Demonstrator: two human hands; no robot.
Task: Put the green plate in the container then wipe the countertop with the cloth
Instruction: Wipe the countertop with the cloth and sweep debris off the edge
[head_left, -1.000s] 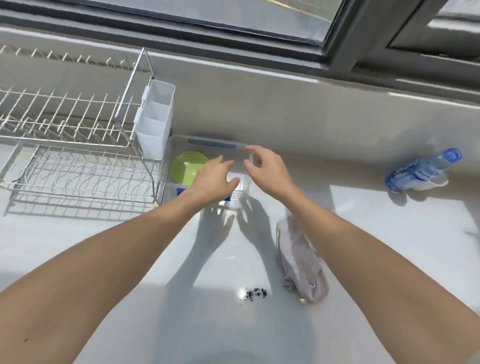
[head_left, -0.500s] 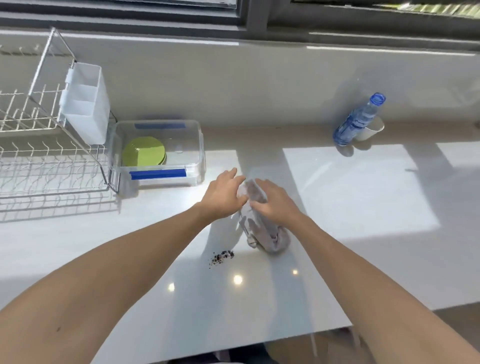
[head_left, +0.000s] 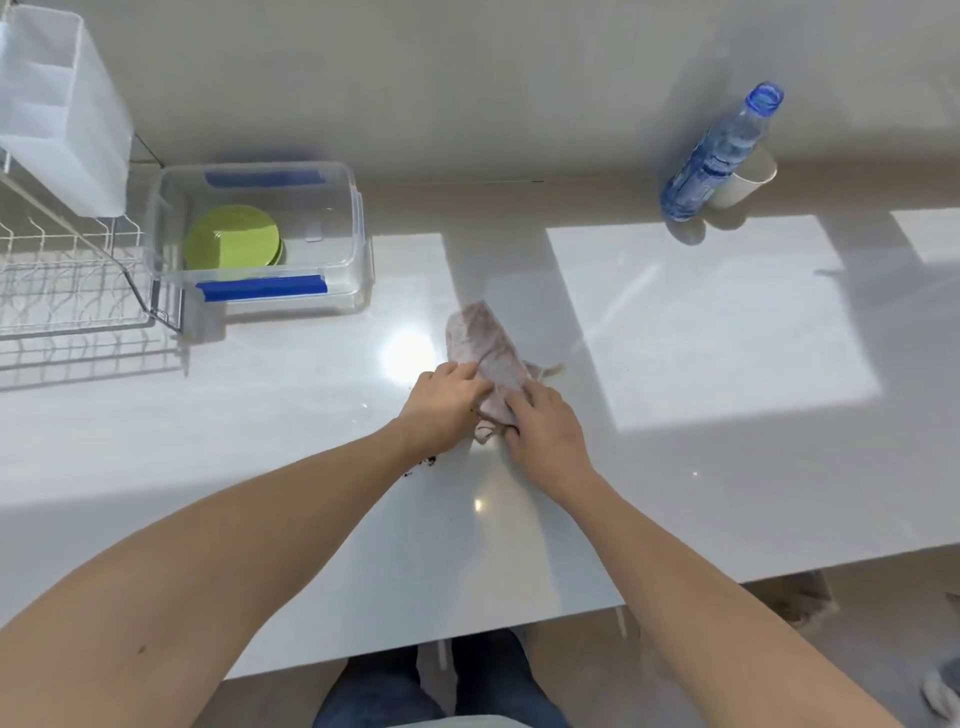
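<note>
The green plate (head_left: 232, 237) lies inside the clear container (head_left: 340, 283) with blue clips at the back left of the white countertop (head_left: 701, 322). A crumpled pinkish-grey cloth (head_left: 485, 351) rests on the countertop's middle. My left hand (head_left: 444, 405) and my right hand (head_left: 545, 426) both grip the cloth's near end, one on each side. A small patch of dark crumbs (head_left: 422, 464) sits just beside my left wrist, partly hidden by it.
A wire dish rack (head_left: 67, 291) with a white cutlery holder (head_left: 62, 109) stands at the left, touching the container. A blue water bottle (head_left: 719, 150) and a white cup (head_left: 748, 179) stand at the back right. The counter's front edge runs below my forearms.
Both hands left the container, came back toward me and took hold of the cloth. The cloth has been pulled out longer. The camera tilted down.
</note>
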